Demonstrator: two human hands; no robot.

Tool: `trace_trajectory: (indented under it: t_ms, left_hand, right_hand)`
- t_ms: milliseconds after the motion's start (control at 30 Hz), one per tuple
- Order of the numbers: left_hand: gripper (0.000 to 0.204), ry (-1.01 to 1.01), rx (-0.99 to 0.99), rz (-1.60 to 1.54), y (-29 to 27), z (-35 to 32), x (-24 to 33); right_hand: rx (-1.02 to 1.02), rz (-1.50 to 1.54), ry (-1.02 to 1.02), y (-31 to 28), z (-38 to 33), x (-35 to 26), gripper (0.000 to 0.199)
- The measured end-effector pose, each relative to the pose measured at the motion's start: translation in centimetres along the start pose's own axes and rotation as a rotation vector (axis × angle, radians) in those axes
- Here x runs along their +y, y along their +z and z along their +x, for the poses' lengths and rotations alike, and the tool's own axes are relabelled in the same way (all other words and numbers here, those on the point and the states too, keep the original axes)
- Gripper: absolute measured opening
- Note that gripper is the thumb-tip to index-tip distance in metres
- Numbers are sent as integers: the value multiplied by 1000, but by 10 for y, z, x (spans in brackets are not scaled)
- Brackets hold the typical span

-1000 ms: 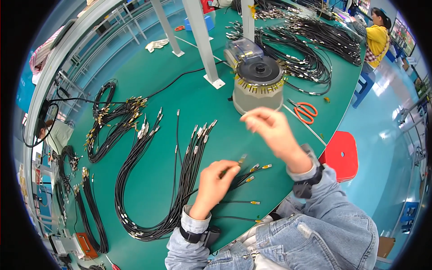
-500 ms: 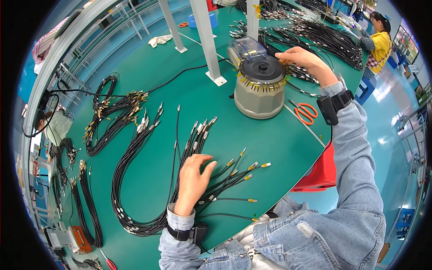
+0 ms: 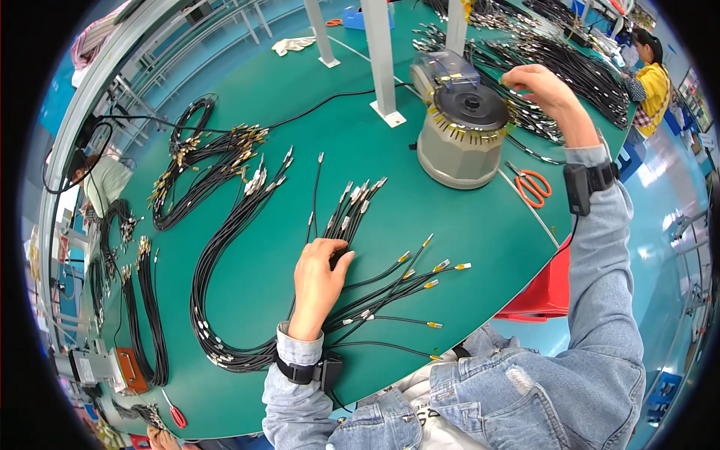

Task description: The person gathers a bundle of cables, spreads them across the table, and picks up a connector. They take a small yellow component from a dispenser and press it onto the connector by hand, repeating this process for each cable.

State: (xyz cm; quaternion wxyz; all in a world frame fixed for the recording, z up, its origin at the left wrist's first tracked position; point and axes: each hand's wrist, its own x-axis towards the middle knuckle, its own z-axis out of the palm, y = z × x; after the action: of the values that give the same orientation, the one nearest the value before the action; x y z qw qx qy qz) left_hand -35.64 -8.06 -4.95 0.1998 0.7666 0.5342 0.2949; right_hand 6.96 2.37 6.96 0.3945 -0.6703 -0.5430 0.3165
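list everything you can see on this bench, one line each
table: one, green, fills the view
cables: many bundles, black with metal tips, all over the table
machine: one, grey with black round top, upper middle
scissors: one, orange handles, right of the machine
posts: three, white, far side
cloth: one, white, top
stool: one, red, under the right edge
co-worker: one, yellow top, far right
left hand: flat on a cable fan, denim sleeve
right hand: at the machine's far rim, pinching something small, wrist strap
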Motion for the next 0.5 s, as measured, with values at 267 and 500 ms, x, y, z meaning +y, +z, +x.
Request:
trace_trajectory:
  t_ms: [267, 500]
  left_hand:
    - [18, 126, 101, 259, 18, 3, -5]
    - [18, 36, 19, 351, 16, 1, -4]
  right_hand:
    - [-232, 490, -277, 65, -67, -26, 15]
    - [-409, 713, -150, 146, -111, -11, 15]
